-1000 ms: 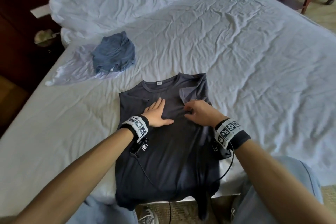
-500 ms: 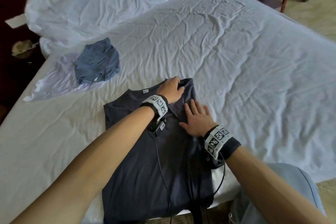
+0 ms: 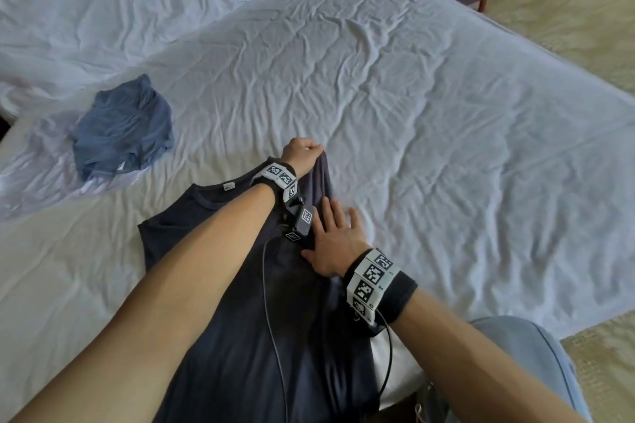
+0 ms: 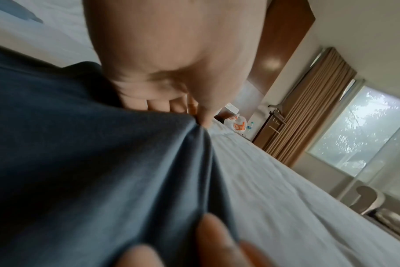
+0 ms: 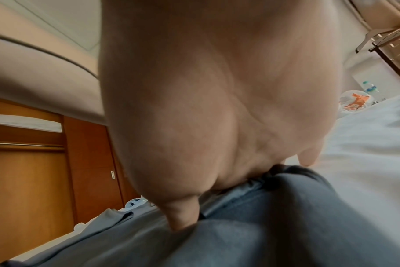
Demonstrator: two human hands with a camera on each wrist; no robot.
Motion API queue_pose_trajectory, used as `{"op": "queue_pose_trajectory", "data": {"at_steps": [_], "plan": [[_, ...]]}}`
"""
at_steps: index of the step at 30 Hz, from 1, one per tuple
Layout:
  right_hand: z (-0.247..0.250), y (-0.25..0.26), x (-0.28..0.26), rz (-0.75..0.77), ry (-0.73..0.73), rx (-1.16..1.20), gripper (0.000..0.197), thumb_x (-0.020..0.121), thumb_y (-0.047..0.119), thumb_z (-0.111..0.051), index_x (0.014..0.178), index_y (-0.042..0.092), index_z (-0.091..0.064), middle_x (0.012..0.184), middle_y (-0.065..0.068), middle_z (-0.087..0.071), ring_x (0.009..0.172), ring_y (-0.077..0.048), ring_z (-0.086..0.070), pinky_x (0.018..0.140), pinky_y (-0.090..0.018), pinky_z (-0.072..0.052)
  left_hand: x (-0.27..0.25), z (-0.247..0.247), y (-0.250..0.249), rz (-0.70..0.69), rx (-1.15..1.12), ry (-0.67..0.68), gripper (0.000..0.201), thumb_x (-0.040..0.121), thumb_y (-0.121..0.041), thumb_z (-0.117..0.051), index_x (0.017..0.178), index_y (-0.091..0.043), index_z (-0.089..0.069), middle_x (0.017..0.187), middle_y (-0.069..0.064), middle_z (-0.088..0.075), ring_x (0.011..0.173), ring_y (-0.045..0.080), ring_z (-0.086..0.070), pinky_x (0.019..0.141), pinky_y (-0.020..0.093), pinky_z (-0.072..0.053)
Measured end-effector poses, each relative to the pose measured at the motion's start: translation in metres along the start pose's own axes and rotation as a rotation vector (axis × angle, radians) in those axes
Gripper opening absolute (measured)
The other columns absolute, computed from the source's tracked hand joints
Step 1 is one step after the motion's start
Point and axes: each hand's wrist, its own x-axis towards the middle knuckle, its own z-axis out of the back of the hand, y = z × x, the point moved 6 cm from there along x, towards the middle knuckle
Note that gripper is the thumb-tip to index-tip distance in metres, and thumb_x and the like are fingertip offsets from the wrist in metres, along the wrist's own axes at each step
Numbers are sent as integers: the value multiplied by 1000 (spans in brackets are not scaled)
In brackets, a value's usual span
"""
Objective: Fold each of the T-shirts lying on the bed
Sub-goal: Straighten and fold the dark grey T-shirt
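On the near edge of the bed point(image 3: 429, 120), a dark grey T-shirt point(image 3: 220, 336) is being laid out flat, its hem hanging over the side. Its far right shoulder is being pinched and lifted by the curled fingers of the left hand point(image 3: 302, 153). The right hand point(image 3: 335, 240) is being pressed flat, fingers straight, on the shirt's right edge. A folded blue T-shirt point(image 3: 122, 130) is being kept well apart, near the crumpled duvet point(image 3: 120, 10).

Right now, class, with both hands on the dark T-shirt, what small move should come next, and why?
Probably draw the left hand back across the dark T-shirt. It pinches the shirt's far right corner, while the right hand lies flat along that side, seemingly marking the fold line.
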Motion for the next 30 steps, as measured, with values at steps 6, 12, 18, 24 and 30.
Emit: {"op": "queue_pose_trajectory", "data": {"at_steps": [6, 12, 18, 24, 30], "plan": [[2, 1, -1, -4, 33, 10, 90, 101, 62, -38, 162, 19, 12, 168, -10, 23, 155, -25, 21, 124, -54, 11, 1, -4, 20, 11, -18, 22, 35, 101, -35, -57, 83, -6, -62, 80, 15, -64, 94, 39, -65, 70, 32, -40], [6, -1, -2, 12, 52, -4, 95, 98, 66, -41, 163, 18, 11, 169, -11, 19, 156, -26, 17, 125, -55, 8, -16, 13, 42, 53, 21, 336, 77, 60, -76, -80, 112, -21, -67, 98, -2, -74, 91, 16, -71, 81, 33, -56], [6, 2, -3, 13, 43, -23, 97, 98, 66, -43, 163, 19, 12, 169, -12, 18, 157, -26, 15, 125, -56, 5, -28, 31, 49, -69, -20, 385, 18, 92, -24, -77, 96, -7, -72, 81, 4, -71, 74, 12, -64, 74, 27, -50], [0, 0, 1, 18, 43, -27, 94, 98, 68, -39, 162, 24, 14, 168, -11, 23, 156, -25, 19, 124, -56, 7, -35, 26, 59, -138, 230, 230, 25, 99, -36, -64, 82, -18, -58, 66, -2, -58, 59, 13, -50, 65, 30, -38], [2, -2, -1, 47, 60, 83, 88, 97, 75, -28, 163, 29, 8, 168, -10, 22, 156, -26, 19, 124, -54, 8, -63, 65, 61, -21, 166, 1, 37, 94, -49, -64, 114, -19, -59, 98, -4, -67, 91, 14, -62, 87, 31, -49]]}}
